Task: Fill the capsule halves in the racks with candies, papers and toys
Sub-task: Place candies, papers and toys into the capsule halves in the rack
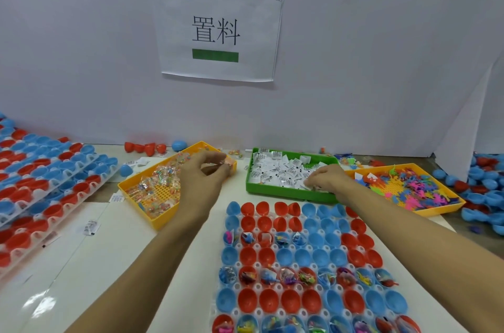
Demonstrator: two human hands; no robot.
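A white rack (305,287) of red and blue capsule halves lies in front of me; some rows hold toys, candies and papers, other rows are bare. My left hand (203,173) is over the yellow candy tray (131,191), fingers curled and pinching wrapped candies (227,165). My right hand (324,178) reaches into the green tray (249,182) of folded white papers (281,171), fingers curled down among them. Whether it holds a paper is hidden. A second yellow tray (436,211) at the right holds colourful rubbery toys (417,188).
Stacked racks of red and blue halves (46,191) lie at the left. Loose blue and red halves (485,191) pile at the right edge, a few more by the back wall (147,147). A paper sign (215,30) hangs on the white wall. Stray papers (90,227) lie on the table.
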